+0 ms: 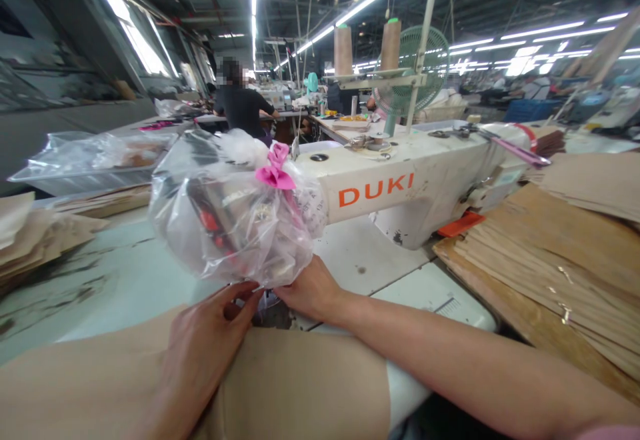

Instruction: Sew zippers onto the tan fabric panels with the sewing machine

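Observation:
My left hand (213, 333) is at the needle area of a white sewing machine (390, 193), thumb and forefinger pinched together. Whatever lies between those fingertips is too small to make out. From the right, my right hand (313, 293) reaches in under the machine head, its thumb side close to the left fingertips and its other fingers mostly hidden. A clear plastic bag (230, 220), tied with a pink ribbon (277, 168), covers the machine head just above both hands. Below them, a tan sheet of material (305, 380) lies across the table front, partly beneath my left wrist.
Stacks of brown pieces (560, 273) lie at the right, and more tan pieces (45, 233) at the left. Behind them stands a plastic-covered tray (95, 167). Thread cones (390, 45) and a green fan (417, 70) rise behind the machine. A person (243, 103) sits farther back.

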`<move>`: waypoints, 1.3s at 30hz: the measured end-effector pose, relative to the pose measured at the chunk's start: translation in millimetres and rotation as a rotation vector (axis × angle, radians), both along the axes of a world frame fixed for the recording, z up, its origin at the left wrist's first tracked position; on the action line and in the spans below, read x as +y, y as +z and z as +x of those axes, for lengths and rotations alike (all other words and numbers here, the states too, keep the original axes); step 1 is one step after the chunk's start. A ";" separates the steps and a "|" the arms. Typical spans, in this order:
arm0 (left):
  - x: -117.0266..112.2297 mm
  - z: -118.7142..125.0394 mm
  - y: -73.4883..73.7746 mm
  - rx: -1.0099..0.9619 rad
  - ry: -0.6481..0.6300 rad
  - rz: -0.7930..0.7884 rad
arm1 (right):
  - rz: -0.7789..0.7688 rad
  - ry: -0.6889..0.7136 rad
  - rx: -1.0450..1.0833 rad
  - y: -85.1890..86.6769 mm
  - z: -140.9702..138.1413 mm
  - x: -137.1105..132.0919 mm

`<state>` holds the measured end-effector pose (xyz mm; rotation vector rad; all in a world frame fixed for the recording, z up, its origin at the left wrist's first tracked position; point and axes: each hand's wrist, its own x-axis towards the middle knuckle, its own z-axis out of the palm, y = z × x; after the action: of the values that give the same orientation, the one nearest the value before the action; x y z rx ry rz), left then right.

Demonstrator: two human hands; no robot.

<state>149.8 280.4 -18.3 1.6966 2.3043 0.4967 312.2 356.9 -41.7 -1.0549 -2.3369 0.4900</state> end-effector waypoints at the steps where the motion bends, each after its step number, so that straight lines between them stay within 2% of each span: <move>1: -0.3 -0.7 -0.1 0.003 -0.004 0.003 | -0.010 0.000 0.028 0.2 0.7 0.1; 6: -2.4 -2.6 -2.7 0.106 -0.075 0.034 | -0.006 -0.005 0.126 -0.2 4.1 6.4; 10: -0.9 -8.6 -4.4 0.102 -0.178 0.041 | -0.040 0.024 0.012 10.3 11.8 13.7; 13: 3.4 -17.3 -3.4 0.003 -0.194 -0.024 | -0.031 0.042 -0.213 38.3 33.9 3.8; 16: 7.9 -25.4 -2.6 -0.046 -0.185 -0.081 | 0.023 -0.018 -0.409 82.0 70.8 -25.3; 18: 9.0 -28.4 -2.5 -0.125 -0.185 -0.087 | -0.024 -0.103 -0.394 109.0 93.6 -48.0; 20: 7.3 -28.0 -1.1 -0.258 -0.217 -0.090 | -0.135 -0.156 -0.250 122.0 105.4 -65.8; 22: 2.2 -23.5 3.2 -0.408 -0.305 -0.107 | -0.314 -0.164 -0.006 114.4 101.2 -75.1; 24: -4.8 -15.0 9.7 -0.566 -0.444 -0.199 | -0.588 -0.130 0.295 90.3 81.8 -75.6; 26: -11.6 -4.6 15.5 -0.685 -0.577 -0.290 | -0.909 -0.036 0.577 61.9 54.1 -69.5; 28: -15.6 3.7 17.7 -0.654 -0.651 -0.290 | -1.166 0.061 0.765 40.5 27.7 -60.3; 30: -16.6 6.8 16.0 -0.540 -0.688 -0.206 | -1.302 0.090 0.907 29.6 9.9 -51.9; 33: -15.5 1.0 11.0 -0.451 -0.746 -0.106 | -1.326 0.130 1.011 24.6 0.4 -43.8; 35: -14.7 -5.5 8.9 -0.481 -0.778 -0.029 | -1.247 0.125 0.950 20.1 0.0 -39.5; 37: -12.9 -10.3 7.6 -0.562 -0.772 0.043 | -1.056 0.068 0.796 12.3 0.4 -35.3; 39: -9.6 -12.5 5.7 -0.598 -0.713 0.101 | -0.765 0.015 0.616 4.4 1.1 -32.0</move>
<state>137.3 270.8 -12.6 1.9178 1.1880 0.8147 313.3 324.9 -37.3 -0.9891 -1.6124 1.5444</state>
